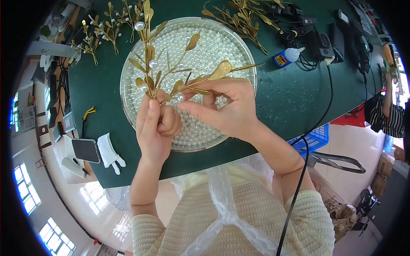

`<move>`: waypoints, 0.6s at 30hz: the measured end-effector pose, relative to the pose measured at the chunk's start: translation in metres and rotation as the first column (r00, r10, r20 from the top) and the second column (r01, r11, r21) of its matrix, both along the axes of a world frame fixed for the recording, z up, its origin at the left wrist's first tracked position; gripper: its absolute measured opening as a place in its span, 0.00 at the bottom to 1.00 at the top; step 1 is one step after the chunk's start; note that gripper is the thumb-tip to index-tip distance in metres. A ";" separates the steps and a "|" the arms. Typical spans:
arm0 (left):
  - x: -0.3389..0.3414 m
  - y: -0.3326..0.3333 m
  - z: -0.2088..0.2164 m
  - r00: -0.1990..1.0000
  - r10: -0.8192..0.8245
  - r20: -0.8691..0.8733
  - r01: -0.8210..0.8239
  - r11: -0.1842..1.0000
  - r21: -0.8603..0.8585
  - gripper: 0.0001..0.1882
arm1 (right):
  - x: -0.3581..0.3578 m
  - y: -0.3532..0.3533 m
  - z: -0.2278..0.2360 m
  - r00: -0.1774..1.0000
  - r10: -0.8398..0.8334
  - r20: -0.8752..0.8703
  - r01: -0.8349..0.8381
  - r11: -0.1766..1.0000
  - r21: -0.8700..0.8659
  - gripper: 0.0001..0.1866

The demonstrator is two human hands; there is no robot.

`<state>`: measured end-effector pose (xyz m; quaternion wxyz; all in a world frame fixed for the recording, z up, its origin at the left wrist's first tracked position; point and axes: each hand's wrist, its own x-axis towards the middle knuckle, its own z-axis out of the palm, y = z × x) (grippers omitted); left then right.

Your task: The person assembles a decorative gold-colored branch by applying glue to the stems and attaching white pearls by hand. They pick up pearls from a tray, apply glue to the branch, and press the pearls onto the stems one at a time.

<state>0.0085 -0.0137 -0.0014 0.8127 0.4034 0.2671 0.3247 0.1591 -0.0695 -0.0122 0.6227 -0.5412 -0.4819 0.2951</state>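
Observation:
My left hand (157,121) is closed around the lower stem of a gold leafy branch (150,53), which stands up from the fist and carries a few white pearls on its twigs. At the branch's right side my right hand (232,106) pinches a single pearl (181,97) between thumb and index finger, close to the twigs. A gold leaf twig (221,70) passes over the right hand's fingers. Both hands are above a round, metal-rimmed tray (247,50) filled with loose white pearls (200,47). The palm side of the left fingers is partly hidden.
Pearl-trimmed gold branches (112,32) lie at the back left of the green table (282,102), more gold branches (243,21) at the back right. A small glue bottle (288,56) lies right of the tray, near cables and a black adapter (320,45). Phone (86,150) and white glove (110,152) lie left.

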 end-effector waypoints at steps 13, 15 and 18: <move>0.000 0.000 -0.007 0.998 -0.012 0.064 0.011 1.000 0.018 0.18 | 0.000 -0.002 -0.001 0.991 -0.039 0.126 0.035 0.999 0.030 0.11; 0.000 0.000 -0.007 0.998 -0.018 0.066 0.016 0.999 0.030 0.17 | -0.002 0.000 -0.003 0.992 -0.067 0.104 0.061 0.996 0.061 0.11; 0.000 0.001 -0.006 0.998 -0.021 0.065 0.019 1.000 0.025 0.17 | -0.003 0.001 -0.004 0.991 -0.090 0.095 0.081 0.993 0.091 0.11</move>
